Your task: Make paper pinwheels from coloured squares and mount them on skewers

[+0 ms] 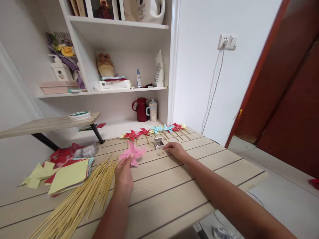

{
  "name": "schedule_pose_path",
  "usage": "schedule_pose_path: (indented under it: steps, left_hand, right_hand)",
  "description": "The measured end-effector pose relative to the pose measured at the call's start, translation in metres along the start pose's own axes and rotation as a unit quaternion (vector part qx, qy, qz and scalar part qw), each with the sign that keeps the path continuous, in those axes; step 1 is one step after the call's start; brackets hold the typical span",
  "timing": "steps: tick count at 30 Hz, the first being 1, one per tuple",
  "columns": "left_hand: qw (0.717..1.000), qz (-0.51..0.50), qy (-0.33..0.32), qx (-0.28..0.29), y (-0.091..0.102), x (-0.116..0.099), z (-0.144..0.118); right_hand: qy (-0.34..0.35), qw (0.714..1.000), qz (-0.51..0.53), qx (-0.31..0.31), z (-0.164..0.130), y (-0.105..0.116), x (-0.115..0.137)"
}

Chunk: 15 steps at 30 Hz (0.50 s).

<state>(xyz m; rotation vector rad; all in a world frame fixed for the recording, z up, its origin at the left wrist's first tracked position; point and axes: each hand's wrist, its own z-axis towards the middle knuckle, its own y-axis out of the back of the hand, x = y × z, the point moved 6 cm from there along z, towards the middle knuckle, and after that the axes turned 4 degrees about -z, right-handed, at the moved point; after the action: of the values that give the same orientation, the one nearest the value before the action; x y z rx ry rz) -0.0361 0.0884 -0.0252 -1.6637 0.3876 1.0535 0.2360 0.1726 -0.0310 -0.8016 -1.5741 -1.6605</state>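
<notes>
A pink paper pinwheel (132, 152) is pinched in my left hand (124, 174), its folded blades spread above the table. My right hand (176, 151) rests low over the tabletop with fingertips drawn together; whatever they hold, if anything, is too small to make out. Close by my right fingertips lie small shiny pieces (159, 154), possibly pins. A small open box (158, 143) with little metallic bits inside stands just beyond them. Several finished pinwheels on sticks, including a red one (144, 131) and a light blue one (168, 128), lie in a row behind the box.
Thin wooden sticks (82, 196) lie in a pile at the left, beside stacked coloured paper (68, 176) and a clear plastic container (87, 150). A low riser (50, 124) stands behind. A red jug (142, 109) and a cup (153, 111) stand on the shelf unit.
</notes>
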Motion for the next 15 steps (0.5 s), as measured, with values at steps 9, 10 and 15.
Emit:
schedule_pose_path:
  steps: [9,10,15]
  left_hand:
    - [1.0,-0.004,0.014,0.008,-0.0022,-0.0012,-0.0046]
    - [1.0,-0.004,0.017,0.009,-0.0026,-0.001,-0.0052]
    - [0.999,-0.013,0.027,0.01,-0.0034,-0.0008,-0.0063]
  right_hand:
    - [0.029,0.996,-0.075,0.029,0.0042,-0.0079,0.0028]
    - [0.03,0.996,-0.078,0.032,0.0049,-0.0087,0.0036]
    - [0.029,0.995,-0.069,0.063,0.0027,-0.0102,0.006]
